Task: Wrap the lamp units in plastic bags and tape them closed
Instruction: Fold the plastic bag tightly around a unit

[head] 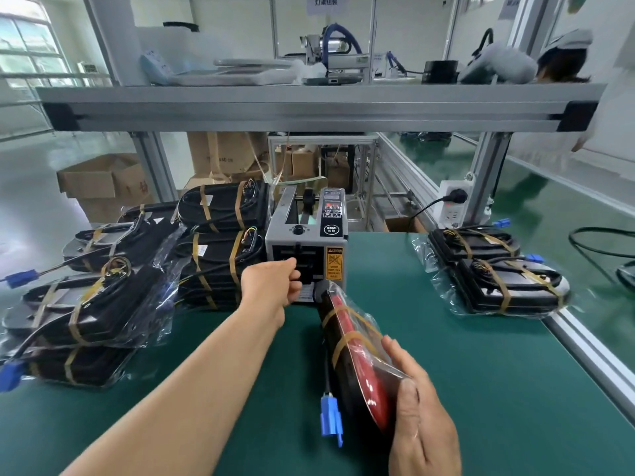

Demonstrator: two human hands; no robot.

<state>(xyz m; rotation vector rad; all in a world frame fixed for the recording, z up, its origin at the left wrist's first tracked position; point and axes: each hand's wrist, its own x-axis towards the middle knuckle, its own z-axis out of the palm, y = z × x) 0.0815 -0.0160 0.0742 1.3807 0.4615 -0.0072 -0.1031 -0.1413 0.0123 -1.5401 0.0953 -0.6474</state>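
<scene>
A red-and-black lamp unit (357, 359) in a clear plastic bag stands on its edge on the green table, its far end close to the dispenser. My right hand (421, 424) grips its near end, thumb on the bag. A blue connector (330, 419) hangs from its cable at the left side. My left hand (275, 286) reaches to the outlet of the grey tape dispenser (305, 249), fingers curled at the slot; any tape between the fingers is hidden.
Bagged lamp units are stacked at the left (86, 310) and behind them (220, 242); two more lie at the right (498, 273). An aluminium shelf (309, 108) spans overhead. A power strip (453, 201) and a loose cable (598, 249) sit at the right.
</scene>
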